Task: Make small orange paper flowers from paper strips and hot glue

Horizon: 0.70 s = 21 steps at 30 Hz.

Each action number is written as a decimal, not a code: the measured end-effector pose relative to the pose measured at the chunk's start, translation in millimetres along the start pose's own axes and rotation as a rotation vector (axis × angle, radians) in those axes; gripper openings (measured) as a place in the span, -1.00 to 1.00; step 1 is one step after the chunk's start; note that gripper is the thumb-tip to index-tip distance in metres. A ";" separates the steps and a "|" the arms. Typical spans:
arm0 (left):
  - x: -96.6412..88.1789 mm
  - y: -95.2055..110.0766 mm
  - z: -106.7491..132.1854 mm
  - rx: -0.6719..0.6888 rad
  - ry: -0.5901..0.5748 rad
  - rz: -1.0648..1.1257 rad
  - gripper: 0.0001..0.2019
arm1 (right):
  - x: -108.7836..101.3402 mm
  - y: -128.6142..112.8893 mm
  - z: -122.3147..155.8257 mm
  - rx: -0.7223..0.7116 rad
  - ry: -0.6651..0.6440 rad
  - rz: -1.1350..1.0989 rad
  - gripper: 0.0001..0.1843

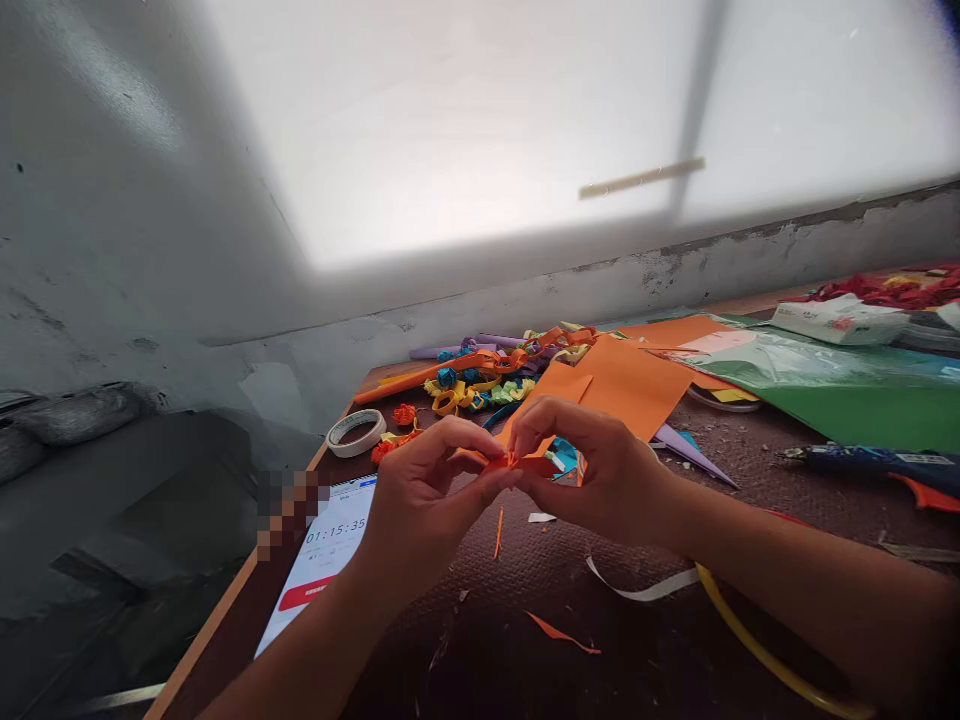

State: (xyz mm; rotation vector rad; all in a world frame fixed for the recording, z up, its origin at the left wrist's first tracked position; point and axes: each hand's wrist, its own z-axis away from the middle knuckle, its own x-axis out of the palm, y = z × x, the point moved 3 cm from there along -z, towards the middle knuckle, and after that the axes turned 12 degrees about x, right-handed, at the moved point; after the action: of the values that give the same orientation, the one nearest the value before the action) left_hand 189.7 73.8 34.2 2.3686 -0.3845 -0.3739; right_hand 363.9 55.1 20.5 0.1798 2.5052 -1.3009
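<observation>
Both hands meet over the middle of the table, pinching one small folded piece of orange paper [534, 465]. My left hand [427, 490] grips its left side between thumb and fingertips. From the right, my right hand [581, 465] pinches the same piece, its fingers curled down to the thumb. The paper is gathered where the fingertips meet; the fingers hide part of it. Behind the hands lie orange paper sheets [637, 375]. Close to my left hand are small orange-red paper flowers [403, 415] and a phone [330, 530] showing a timer.
A roll of tape [356, 433] sits near the table's left edge. Coloured paper curls [480, 380] are heaped at the back. Green sheets [862, 400], a tissue pack [840, 318] and a dark blue tool-like object [870, 460] lie right. Paper scraps [562, 635] and a yellow strip [757, 645] lie in front.
</observation>
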 end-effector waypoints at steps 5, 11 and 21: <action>-0.5 0.0 0.3 0.033 -0.033 0.005 -0.85 | 1.3 1.3 0.5 -0.010 -0.026 -0.016 -0.84; -1.2 -0.2 0.6 0.007 -0.064 0.020 -0.86 | 1.1 1.3 0.8 -0.050 -0.049 -0.024 -0.84; -1.4 7.1 -0.4 -0.024 -0.214 0.030 -0.97 | -2.6 -5.1 0.5 -0.097 -0.044 0.021 -0.82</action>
State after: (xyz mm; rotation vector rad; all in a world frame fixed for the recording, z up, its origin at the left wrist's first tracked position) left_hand 187.4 69.5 39.5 2.3037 -0.5107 -0.6169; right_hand 365.1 51.9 25.0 0.1533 2.5154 -1.1597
